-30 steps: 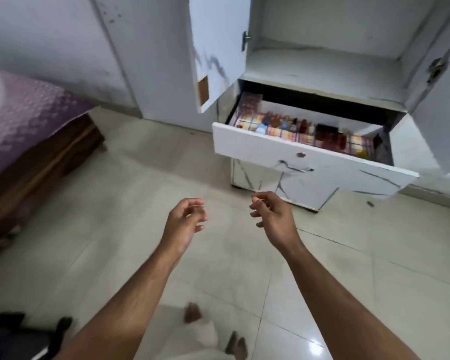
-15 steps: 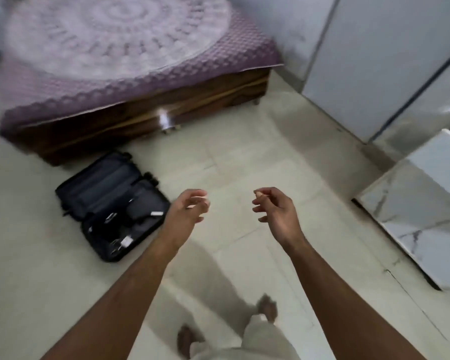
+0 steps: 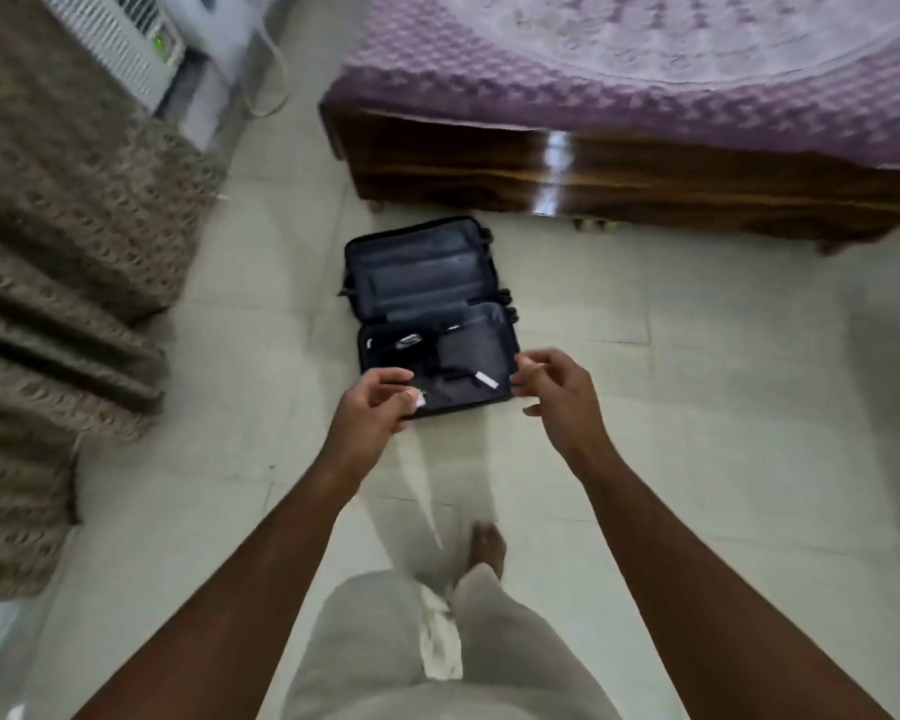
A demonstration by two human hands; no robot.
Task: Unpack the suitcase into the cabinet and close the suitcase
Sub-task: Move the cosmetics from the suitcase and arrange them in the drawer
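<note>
A small black suitcase (image 3: 427, 283) lies open flat on the tiled floor, just in front of the bed. Its far half looks bare. Its near half holds dark straps and a small white tag (image 3: 487, 380). I stand over it with both arms stretched forward. My left hand (image 3: 378, 407) and my right hand (image 3: 557, 397) hover in the air, overlapping the suitcase's near edge in the view. Their fingers are loosely curled and hold nothing. The cabinet is out of view.
A bed with a purple cover (image 3: 645, 85) on a dark wooden frame (image 3: 593, 174) stands behind the suitcase. A brown knitted cover (image 3: 63, 226) drapes over furniture at the left, with a white appliance (image 3: 126, 39) behind it. My bare foot (image 3: 487, 550) is on the tiles below.
My view has swung from the open cabinet drawer round to the suitcase, which now lies straight ahead and closer. Both hands stay loosely curled and empty.
</note>
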